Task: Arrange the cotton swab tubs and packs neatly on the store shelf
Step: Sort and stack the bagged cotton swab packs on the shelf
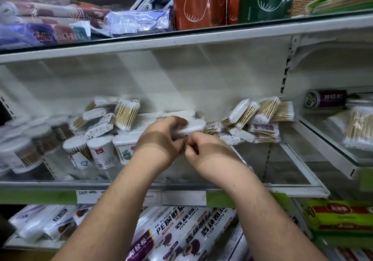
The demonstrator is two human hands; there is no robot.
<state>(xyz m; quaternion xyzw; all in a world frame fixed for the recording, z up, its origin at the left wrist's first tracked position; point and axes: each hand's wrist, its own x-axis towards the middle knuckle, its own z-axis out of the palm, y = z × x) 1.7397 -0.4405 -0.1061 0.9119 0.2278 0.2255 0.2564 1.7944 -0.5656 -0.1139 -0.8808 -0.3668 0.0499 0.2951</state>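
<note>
On the middle shelf (201,186), my left hand (161,137) grips a clear pack of cotton swabs (191,128) with white tips up. My right hand (198,144) pinches the same pack's lower edge, its fingers curled. Round swab tubs (101,151) stand in a row to the left, with blurred tubs (24,149) farther left. Behind them a loose heap of swab packs (113,115) leans at odd angles. Another jumble of packs (260,117) lies to the right of my hands.
The shelf above holds cloth packs (50,24) and bag rolls (201,2). Plastic-wrap boxes (181,234) fill the shelf below. A neighbouring shelf on the right carries more swab packs (355,129) and a purple roll (325,98). A bare stretch of shelf (282,165) lies right of my hands.
</note>
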